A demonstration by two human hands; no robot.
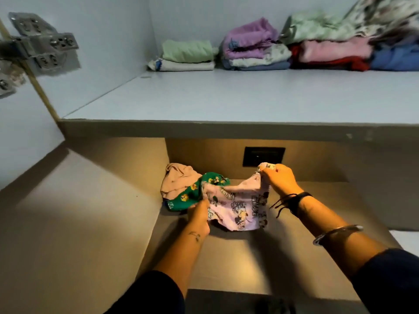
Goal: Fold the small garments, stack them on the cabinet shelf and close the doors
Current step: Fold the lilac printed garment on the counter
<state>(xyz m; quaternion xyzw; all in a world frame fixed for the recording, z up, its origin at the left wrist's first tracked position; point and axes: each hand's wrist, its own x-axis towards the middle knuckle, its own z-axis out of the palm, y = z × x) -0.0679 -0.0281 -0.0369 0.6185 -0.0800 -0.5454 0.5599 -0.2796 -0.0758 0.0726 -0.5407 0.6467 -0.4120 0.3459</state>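
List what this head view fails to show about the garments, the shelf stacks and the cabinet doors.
- Pink printed garment: its type and far side, bunched between the left hand and right hand.
- Green printed garment: partly covered by the pink one.
- Rightmost shelf stack: cut off by the frame edge and blurred.
- Cabinet doors: out of frame; only blurred hinges show.

Dark sleeves [392,279] pushed up, black wristband [297,200], silver bangle [337,233], small tattoo [195,236] on left wrist.

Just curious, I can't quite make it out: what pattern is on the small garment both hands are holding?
Pale pink garment printed with cartoon characters, seen in the head view.
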